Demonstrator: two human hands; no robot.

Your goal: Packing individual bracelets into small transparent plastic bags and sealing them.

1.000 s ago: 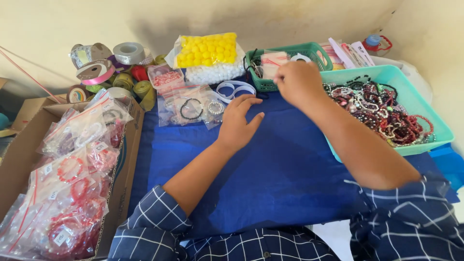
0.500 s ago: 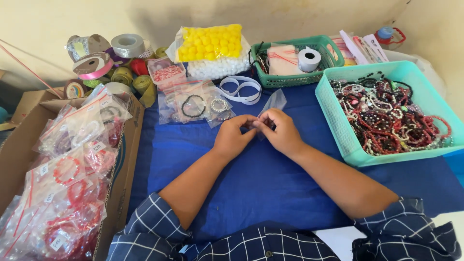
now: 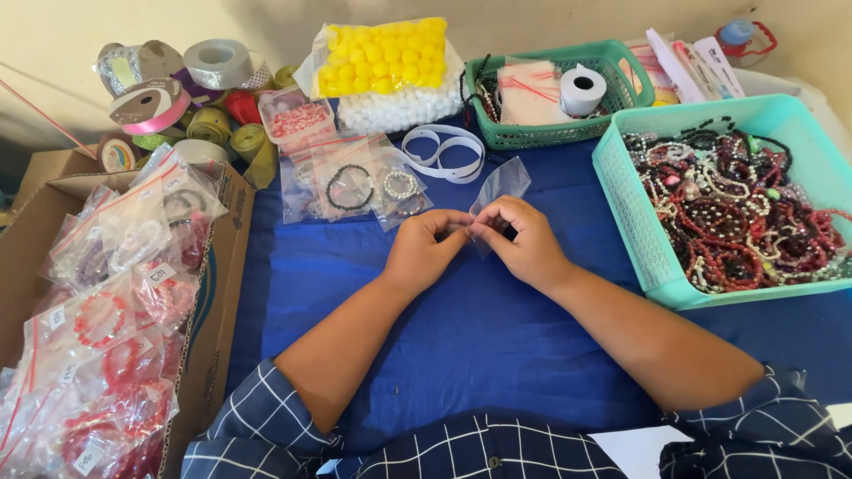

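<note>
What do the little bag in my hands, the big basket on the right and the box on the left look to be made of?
The little bag, pinched between left hand and right hand: thin clear plastic film, glossy, the blue cloth shows through. The big basket: moulded turquoise plastic, judging by its perforated lattice walls and smooth rim. The box: brown corrugated cardboard, matt, with folded flaps.

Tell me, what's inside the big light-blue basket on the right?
The big basket holds a tangled heap of beaded bracelets, mostly red, some black, white and pink. They cover the bottom, so whatever lies underneath the heap cannot be seen.
</note>
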